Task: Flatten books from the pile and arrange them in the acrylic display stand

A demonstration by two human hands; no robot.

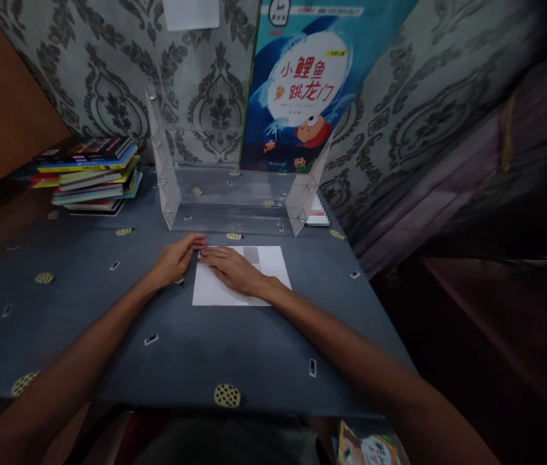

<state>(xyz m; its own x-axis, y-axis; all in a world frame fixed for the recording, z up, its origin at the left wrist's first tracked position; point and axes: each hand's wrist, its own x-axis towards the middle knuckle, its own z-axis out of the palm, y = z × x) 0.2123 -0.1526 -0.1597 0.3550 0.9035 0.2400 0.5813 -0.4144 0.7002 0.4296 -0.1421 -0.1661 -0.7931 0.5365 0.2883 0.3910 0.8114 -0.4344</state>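
Note:
A white sheet of paper (273, 294) with a grey rectangle near its far edge lies flat on the cloth-covered table (196, 361). My right hand (237, 271) rests palm down across the sheet, its fingers stretched toward the far left corner. Beside that corner, my left hand (174, 259) lies on its side on the cloth, fingers extended and lightly curved, their tips close to the right fingertips. Nothing shows in either hand. Just beyond the sheet stands a clear acrylic stand (229, 216).
A blue picture book (292, 97) stands upright at the acrylic stand, against the patterned wall covering. Several books form a stack (96, 177) at the back left. A small white object (318, 213), pixelated, sits right of the stand. Another book (367, 451) shows below the table's front edge.

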